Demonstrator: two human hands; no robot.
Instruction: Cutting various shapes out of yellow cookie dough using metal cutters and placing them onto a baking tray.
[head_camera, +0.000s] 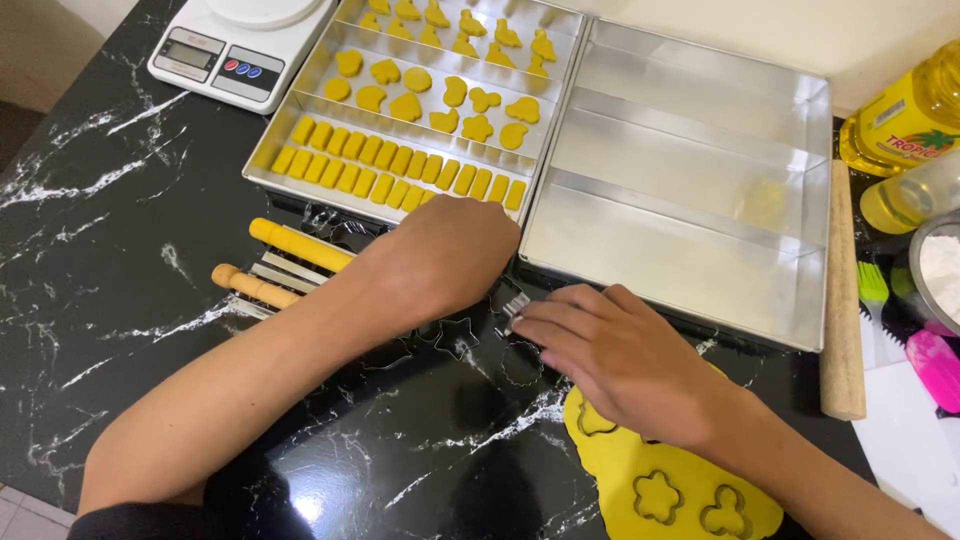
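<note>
My left hand (440, 255) lies palm down on the black marble counter (120, 250), its fingers curled under and hidden, over several metal cookie cutters (455, 335) near the trays' front edge. My right hand (615, 355) reaches in from the right, and its fingertips pinch a small metal cutter (515, 305) just beside the left hand. A rolled sheet of yellow dough (620, 470) with flower-shaped cuts lies under my right wrist. The left baking tray (262, 172) holds rows of yellow dough bars and cut shapes.
An empty divided metal tray (690, 270) stands beside the filled one. A white kitchen scale (240, 45) is at the back left. Two handled tools (295, 245) lie left of my hand. A wooden rolling pin (842, 300), an oil bottle (905, 115), a flour bowl (940, 270) and silicone brushes (935, 365) crowd the right side.
</note>
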